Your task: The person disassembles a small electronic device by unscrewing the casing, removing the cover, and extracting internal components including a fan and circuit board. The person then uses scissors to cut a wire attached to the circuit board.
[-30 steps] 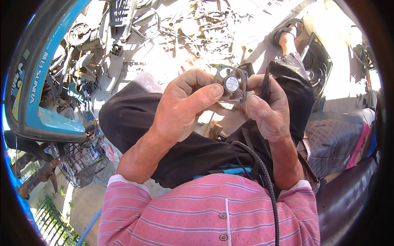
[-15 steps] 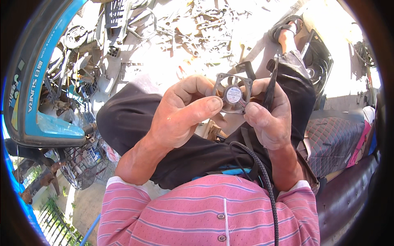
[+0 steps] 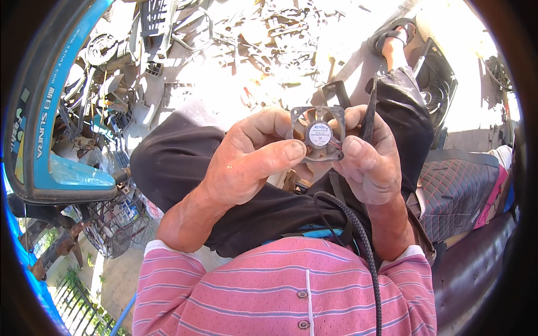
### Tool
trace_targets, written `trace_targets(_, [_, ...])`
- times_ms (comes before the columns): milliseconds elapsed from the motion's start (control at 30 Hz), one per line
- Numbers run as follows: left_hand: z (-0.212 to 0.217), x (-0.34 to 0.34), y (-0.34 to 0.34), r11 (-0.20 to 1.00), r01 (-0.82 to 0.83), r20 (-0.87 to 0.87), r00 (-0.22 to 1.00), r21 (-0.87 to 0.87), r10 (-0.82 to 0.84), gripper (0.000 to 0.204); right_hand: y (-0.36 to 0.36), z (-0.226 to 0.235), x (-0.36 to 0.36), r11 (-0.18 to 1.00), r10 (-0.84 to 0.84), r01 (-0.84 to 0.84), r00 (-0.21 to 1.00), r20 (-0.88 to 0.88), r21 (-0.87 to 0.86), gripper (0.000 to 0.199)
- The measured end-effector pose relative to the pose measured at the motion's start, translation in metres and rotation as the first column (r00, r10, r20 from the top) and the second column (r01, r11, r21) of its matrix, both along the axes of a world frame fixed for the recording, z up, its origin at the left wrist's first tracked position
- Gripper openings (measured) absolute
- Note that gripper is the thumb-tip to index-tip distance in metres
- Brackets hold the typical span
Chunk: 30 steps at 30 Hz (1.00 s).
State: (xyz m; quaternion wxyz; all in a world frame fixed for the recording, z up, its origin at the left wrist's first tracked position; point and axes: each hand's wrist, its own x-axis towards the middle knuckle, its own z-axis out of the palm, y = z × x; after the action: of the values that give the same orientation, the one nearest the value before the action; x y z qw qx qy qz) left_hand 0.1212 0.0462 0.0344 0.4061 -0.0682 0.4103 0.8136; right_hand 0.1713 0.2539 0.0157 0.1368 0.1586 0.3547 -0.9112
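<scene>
Now I'm seeing the small fan turning squarer and nearer between my left grip, clamping its left edge, and my right grip, clamping its right corner and carrying a dark pointed tool, which is likely making its label clearer

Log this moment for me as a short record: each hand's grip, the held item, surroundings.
left hand: grips the left side of the small fan
right hand: grips the right side, thumb near thin wires
fan: square frame, round pale label
black pointed piece: by right fingers, kind unclear
left side: blue panel
right side: quilted cover
</scene>
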Motion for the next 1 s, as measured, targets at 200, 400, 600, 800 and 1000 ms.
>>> trace_targets(200, [-0.001, -0.002, 0.0, 1.0, 0.018, 0.017, 1.0, -0.011, -0.018, 0.023, 0.003, -0.01, -0.002, 0.998, 0.025, -0.025, 1.0, 0.002, -0.049, 0.03])
trace_targets(400, [-0.009, -0.002, -0.004, 0.992, 0.073, -0.106, 0.991, -0.107, -0.085, 0.047, 0.002, -0.009, -0.005, 0.998, 0.025, -0.025, 1.0, 0.0, -0.06, 0.029])
trace_targets(600, [-0.011, -0.002, -0.005, 0.989, 0.073, -0.108, 0.99, -0.126, -0.087, 0.043, 0.001, -0.012, -0.009, 0.997, 0.031, -0.031, 1.0, 0.004, -0.07, 0.029])
trace_targets(800, [-0.011, -0.005, -0.006, 0.979, 0.109, -0.081, 0.989, -0.175, -0.124, 0.04, 0.002, -0.02, -0.01, 0.997, 0.025, -0.026, 1.0, -0.014, -0.073, 0.031])
trace_targets(1000, [-0.013, -0.006, -0.006, 0.984, 0.082, -0.079, 0.992, -0.155, -0.096, 0.04, 0.001, -0.021, -0.016, 0.995, 0.039, -0.041, 0.999, -0.016, -0.092, 0.032])
